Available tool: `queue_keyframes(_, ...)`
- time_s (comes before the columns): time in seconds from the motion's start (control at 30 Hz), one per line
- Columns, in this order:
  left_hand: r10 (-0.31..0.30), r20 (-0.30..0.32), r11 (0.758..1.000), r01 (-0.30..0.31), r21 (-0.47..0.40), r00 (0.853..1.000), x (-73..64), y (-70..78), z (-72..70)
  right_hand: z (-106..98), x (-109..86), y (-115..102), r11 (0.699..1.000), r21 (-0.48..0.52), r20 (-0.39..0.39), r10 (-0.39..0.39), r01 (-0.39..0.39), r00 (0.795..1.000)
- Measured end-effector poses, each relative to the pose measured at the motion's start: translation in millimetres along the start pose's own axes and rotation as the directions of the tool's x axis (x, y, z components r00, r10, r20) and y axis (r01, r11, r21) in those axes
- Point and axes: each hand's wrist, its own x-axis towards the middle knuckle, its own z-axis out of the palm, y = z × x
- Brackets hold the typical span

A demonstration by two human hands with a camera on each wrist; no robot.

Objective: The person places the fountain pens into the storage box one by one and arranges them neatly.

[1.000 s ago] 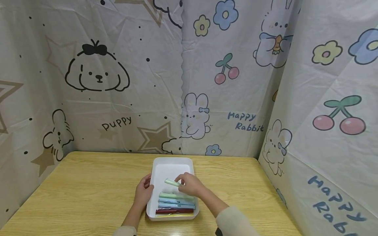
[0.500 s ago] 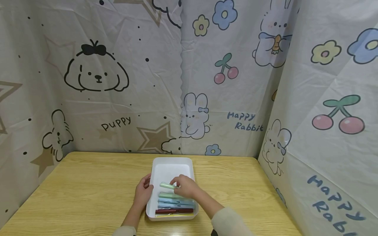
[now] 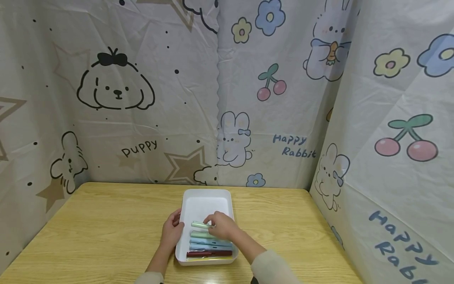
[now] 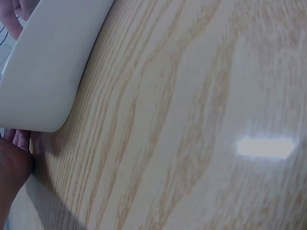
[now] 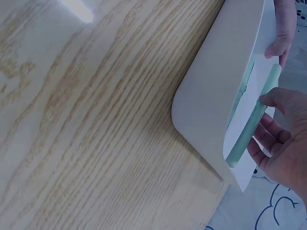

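My right hand [image 3: 224,226] pinches a light green pen [image 3: 200,225] between thumb and fingers, low inside a white tray [image 3: 207,197]. In the right wrist view this green pen [image 5: 250,127] slants just inside the tray's wall. Closer to the person, another green pen [image 3: 203,234] lies crosswise, followed by light blue pens [image 3: 209,241], a dark red pen [image 3: 209,254] and a thin yellow strip [image 3: 207,259]. With its thumb over the rim and fingers outside, my left hand [image 3: 172,232] grips the tray's left side. The tray hides part of that hand in the left wrist view.
A wooden table [image 3: 120,225] carries the tray near its middle. Behind it hangs a patterned cloth [image 3: 149,118], and another cloth panel [image 3: 397,189] borders the right edge. Light reflects off the tabletop.
The right hand has carried the green pen left and slightly down, toward the tray's left wall and the other pens. The left hand keeps its grip on the tray.
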Motion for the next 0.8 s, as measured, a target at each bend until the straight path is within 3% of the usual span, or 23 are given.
queue_keyframes(0.47, 0.009, -0.004, 1.000, -0.009, -0.004, 1.000, 1.8, -1.1, -0.1, 9, 1.4, 2, 1.000, 0.005, -0.047, 0.030, -0.029, 0.998)
queue_keyframes(0.8, 0.000, 0.001, 1.000, 0.000, 0.003, 1.000, 1.0, -1.2, 0.3, 13, 0.1, 4, 0.999, 0.012, -0.034, 0.044, -0.044, 0.998)
